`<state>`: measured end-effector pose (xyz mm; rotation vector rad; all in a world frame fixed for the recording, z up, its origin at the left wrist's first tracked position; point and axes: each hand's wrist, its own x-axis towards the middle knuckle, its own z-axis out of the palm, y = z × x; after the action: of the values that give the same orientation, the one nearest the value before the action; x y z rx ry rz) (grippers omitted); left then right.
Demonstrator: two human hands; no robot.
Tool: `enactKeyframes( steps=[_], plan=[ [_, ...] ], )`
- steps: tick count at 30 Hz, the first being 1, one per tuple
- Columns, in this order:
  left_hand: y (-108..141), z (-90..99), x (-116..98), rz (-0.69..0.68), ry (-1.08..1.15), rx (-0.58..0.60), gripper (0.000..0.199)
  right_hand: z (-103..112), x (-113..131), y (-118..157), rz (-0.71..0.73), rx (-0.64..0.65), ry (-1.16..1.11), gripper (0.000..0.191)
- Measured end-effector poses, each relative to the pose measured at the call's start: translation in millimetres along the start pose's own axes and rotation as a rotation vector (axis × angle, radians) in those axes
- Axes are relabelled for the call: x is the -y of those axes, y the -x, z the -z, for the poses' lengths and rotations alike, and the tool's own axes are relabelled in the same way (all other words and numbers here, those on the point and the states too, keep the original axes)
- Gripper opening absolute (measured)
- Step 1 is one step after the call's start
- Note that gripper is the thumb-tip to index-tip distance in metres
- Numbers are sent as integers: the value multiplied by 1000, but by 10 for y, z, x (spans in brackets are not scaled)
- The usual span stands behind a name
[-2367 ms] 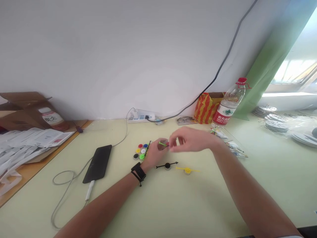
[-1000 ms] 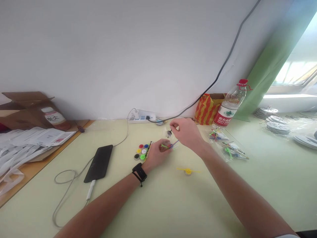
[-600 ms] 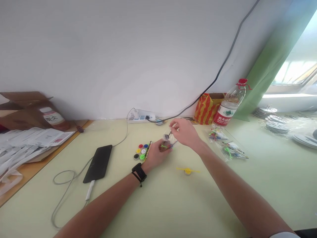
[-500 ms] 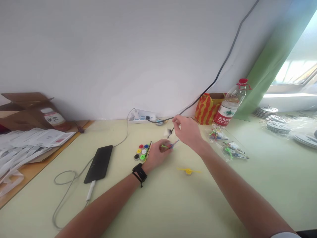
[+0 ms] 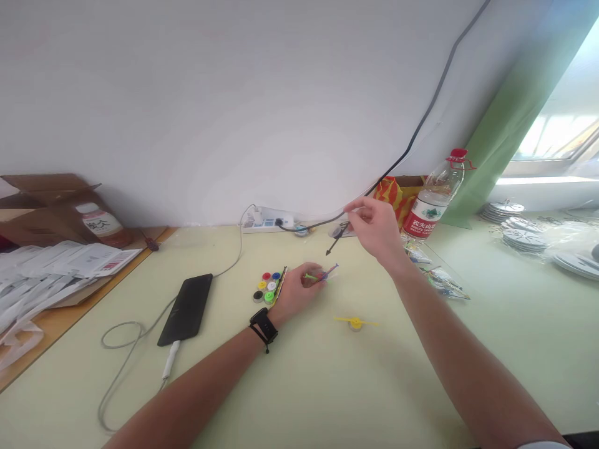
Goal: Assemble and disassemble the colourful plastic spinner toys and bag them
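My left hand (image 5: 299, 287) rests on the table, its fingers curled round a small cluster of coloured plastic pieces (image 5: 322, 275), green, red and blue. Raised above the table to the right, my right hand (image 5: 347, 217) pinches the upper end of a thin black pointed piece (image 5: 335, 244), which hangs down at a slant. Beside my left wrist lie several coloured round pieces (image 5: 268, 287) and a thin dark strip (image 5: 281, 282). A yellow piece with two long arms (image 5: 356, 323) lies on the table below my right hand.
At the left are a black phone (image 5: 187, 310) with a cable, white packets (image 5: 60, 274) and a cardboard box (image 5: 42, 218). A power strip (image 5: 266, 223) lies by the wall. A water bottle (image 5: 429, 202), small plastic bags (image 5: 444, 282) and stacked discs (image 5: 524, 237) are at the right.
My right hand has moved right and slightly up, away from my left hand, with the black piece now clearly visible in its fingers. My left hand has stayed in place.
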<state>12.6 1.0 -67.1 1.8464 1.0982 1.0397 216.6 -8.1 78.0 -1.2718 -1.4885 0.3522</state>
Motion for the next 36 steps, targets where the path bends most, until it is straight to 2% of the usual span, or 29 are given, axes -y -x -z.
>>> enactKeyframes(
  steps=[3,5,10,17,22,25,28,33,36],
  plan=[
    [6,-3,-4,2,2,-3,35,-47,18,50,132,-168,183,21],
    [11,-3,-5,-4,-8,-6,36,-110,39,98,207,-186,311,23],
    [20,2,-20,-2,-3,-16,36,-296,53,202,240,-40,476,27],
    [10,-10,-39,-9,28,1,32,-380,-2,218,39,296,481,22],
    [15,-8,-53,-23,-16,-12,23,-363,-48,186,-42,377,470,25],
    [21,-2,-59,-19,-6,-3,23,-330,-68,151,15,341,535,21],
    [21,-1,-56,-3,-5,-24,34,-247,-53,114,85,315,498,18],
    [18,-5,-46,-3,-21,-30,36,-59,0,70,146,556,337,24],
    [21,1,-35,-4,-36,-25,37,42,36,41,129,573,249,23]
  ],
)
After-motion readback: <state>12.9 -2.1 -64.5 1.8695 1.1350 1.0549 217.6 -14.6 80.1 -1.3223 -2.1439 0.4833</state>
